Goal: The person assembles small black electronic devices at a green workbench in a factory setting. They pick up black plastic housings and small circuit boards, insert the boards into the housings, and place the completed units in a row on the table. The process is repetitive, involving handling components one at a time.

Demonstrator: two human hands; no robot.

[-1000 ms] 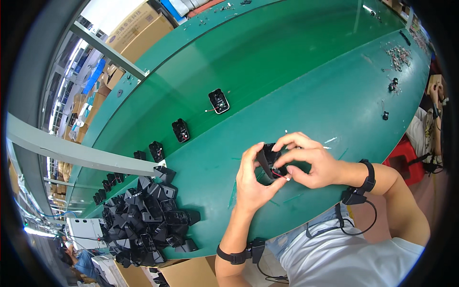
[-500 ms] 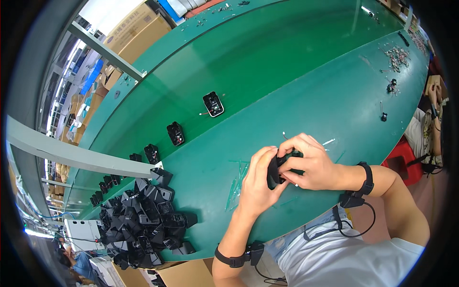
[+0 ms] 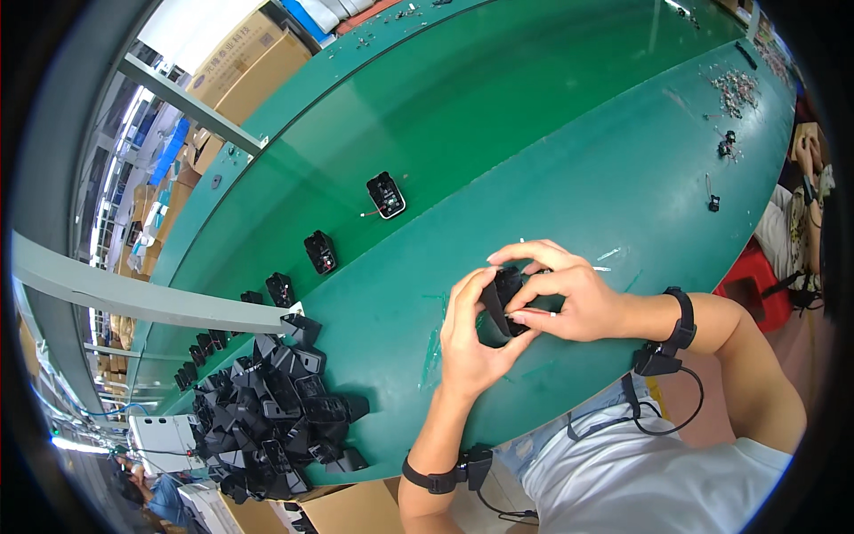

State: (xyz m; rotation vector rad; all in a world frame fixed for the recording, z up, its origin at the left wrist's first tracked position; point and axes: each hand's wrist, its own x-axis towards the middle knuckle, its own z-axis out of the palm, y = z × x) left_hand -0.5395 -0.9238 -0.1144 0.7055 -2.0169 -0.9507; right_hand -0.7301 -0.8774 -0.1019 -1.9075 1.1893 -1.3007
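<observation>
Above the green worktop (image 3: 463,231), both my hands are closed on one black plastic housing (image 3: 501,307), held with its open side turned toward the right hand. My left hand (image 3: 467,343) wraps its left side, thumb below and fingers along the top. My right hand (image 3: 574,298) has its thumb and fingertips at the opening, partly hiding what is inside. A thin red wire with a white connector (image 3: 553,313) shows by the right thumb; where it leads is hidden.
A heap of black housings (image 3: 271,400) lies at left, beside a grey metal frame (image 3: 178,294). Several filled housings, one pale-rimmed housing (image 3: 386,195) among them, stand on the green belt (image 3: 463,116). Small wired parts (image 3: 737,93) lie far right, near another person (image 3: 801,205) and a red stool (image 3: 761,289).
My hands have shifted slightly left with the housing, and its tilt has changed. The right fingers have moved across its opening. The red wire now shows by the right thumb.
</observation>
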